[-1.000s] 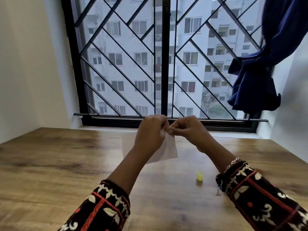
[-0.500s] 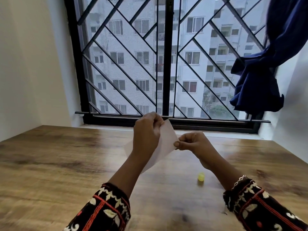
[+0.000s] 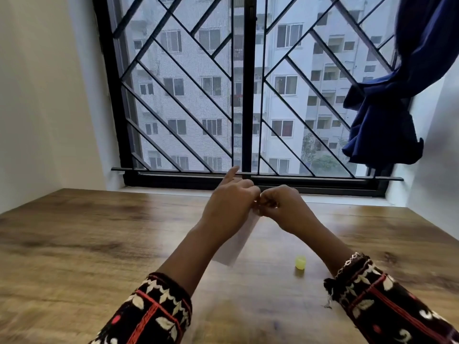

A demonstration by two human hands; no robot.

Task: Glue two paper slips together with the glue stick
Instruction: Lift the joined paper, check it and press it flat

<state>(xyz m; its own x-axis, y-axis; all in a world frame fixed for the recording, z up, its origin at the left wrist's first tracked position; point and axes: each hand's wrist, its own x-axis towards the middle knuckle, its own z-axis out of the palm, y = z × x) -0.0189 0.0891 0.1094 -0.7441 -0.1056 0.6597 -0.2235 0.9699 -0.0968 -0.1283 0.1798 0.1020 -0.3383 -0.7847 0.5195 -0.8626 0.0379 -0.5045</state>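
A white paper slip (image 3: 239, 240) hangs down edge-on above the wooden table (image 3: 74, 244), near its middle. My left hand (image 3: 229, 202) and my right hand (image 3: 283, 207) meet at the paper's top edge and both pinch it, fingertips touching. The left index finger points up toward the window. Whether one slip or two are held together cannot be told. A small yellow-green cap (image 3: 300, 262) of the glue stick stands on the table in front of my right forearm. The glue stick's body is not in sight.
A black-barred window (image 3: 244, 95) with its sill runs along the table's far edge. A dark blue curtain (image 3: 387, 115) is bunched at the upper right. White walls close both sides of the table.
The paper was held flat facing me with my hands apart; now my right hand has come back up to my left and the paper hangs narrow, turned edge-on.
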